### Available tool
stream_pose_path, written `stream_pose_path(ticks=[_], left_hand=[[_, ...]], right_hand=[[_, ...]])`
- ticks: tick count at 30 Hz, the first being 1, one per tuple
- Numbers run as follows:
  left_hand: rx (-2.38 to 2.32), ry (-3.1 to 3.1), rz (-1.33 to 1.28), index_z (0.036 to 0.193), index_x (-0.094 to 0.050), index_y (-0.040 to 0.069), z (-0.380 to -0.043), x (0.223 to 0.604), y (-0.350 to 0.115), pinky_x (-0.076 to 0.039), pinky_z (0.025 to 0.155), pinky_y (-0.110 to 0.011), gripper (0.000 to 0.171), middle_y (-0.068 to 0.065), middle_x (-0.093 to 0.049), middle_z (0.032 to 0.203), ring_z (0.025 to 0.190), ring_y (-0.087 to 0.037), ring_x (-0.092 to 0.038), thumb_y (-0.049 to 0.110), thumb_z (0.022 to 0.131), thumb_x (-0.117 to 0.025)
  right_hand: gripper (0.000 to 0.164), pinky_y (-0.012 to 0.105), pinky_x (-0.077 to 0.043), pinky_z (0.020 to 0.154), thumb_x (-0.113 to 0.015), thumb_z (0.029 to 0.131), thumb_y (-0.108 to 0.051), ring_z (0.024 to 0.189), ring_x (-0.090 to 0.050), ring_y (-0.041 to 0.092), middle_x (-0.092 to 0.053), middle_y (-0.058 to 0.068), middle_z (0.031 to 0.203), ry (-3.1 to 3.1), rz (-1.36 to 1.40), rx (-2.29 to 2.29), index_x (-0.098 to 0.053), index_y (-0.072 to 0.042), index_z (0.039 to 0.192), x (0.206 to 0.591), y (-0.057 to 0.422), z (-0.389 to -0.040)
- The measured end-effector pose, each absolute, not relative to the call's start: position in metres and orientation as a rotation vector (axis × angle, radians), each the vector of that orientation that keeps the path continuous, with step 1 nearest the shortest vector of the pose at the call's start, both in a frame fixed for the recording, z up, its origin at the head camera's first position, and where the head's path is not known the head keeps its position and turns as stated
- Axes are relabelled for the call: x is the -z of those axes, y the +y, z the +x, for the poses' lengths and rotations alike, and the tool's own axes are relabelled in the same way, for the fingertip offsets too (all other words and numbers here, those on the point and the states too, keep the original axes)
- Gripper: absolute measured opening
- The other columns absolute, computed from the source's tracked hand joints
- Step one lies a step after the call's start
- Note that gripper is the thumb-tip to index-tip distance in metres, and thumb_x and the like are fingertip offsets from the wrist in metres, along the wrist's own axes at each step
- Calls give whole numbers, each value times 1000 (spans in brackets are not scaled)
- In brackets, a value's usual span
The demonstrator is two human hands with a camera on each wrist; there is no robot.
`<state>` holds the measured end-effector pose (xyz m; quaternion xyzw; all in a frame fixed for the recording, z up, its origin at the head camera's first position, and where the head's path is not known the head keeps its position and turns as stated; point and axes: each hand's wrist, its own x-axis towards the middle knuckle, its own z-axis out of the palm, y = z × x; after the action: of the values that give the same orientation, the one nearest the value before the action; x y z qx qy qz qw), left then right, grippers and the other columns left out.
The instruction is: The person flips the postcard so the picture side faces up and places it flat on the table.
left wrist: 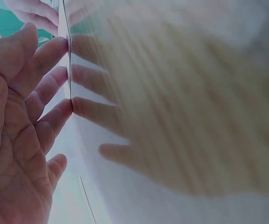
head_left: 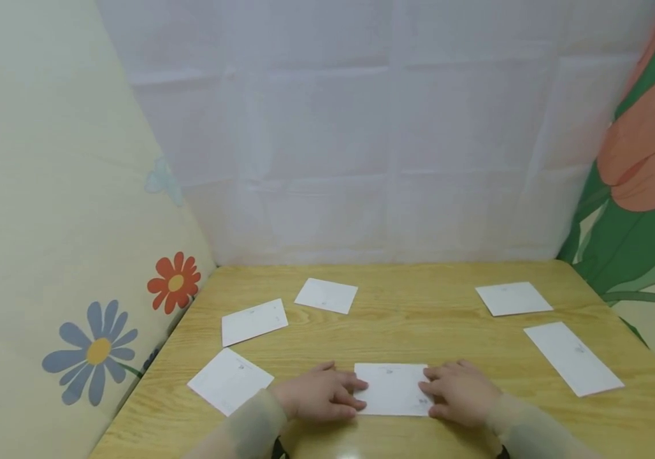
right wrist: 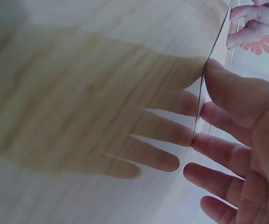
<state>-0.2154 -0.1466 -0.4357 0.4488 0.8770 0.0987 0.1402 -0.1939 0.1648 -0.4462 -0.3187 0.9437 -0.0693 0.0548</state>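
Note:
A white paper card with small printed marks lies flat near the table's front edge. My left hand rests at its left end, fingertips on the short side. At the opposite end, my right hand touches the card the same way. Both hands have their fingers extended, not curled round the paper. In the left wrist view the left hand meets the card's thin edge with several fingertips. The right wrist view shows the right hand with its thumb and fingertips along that edge.
On the left of the wooden table lie three similar white cards: near, middle and far. Two more, a far one and a nearer one, lie at right. A white cloth hangs behind the table.

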Motion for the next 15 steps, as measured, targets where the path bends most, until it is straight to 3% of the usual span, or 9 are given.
stream_pose_path(ticks=[12,15], left_hand=[[-291,2522,1289,122,-68,30,-217,436,-151,-20,110,-57,30,10,-52,138,134,-13,-41,38,96,-56],[-254,2537,1316,118,-70,29,-217,433,-147,-26,110,-49,28,10,-55,135,130,-11,-44,37,95,-59]], right_hand=[[46,54,-36,100,-68,85,-42,119,-53,30,-58,8,131,2862,-1003,189,-66,-18,124,445,161,-195],[46,53,-36,100,-69,85,-42,119,-53,30,-58,9,132,2859,-999,198,-66,-18,124,445,160,-195]])
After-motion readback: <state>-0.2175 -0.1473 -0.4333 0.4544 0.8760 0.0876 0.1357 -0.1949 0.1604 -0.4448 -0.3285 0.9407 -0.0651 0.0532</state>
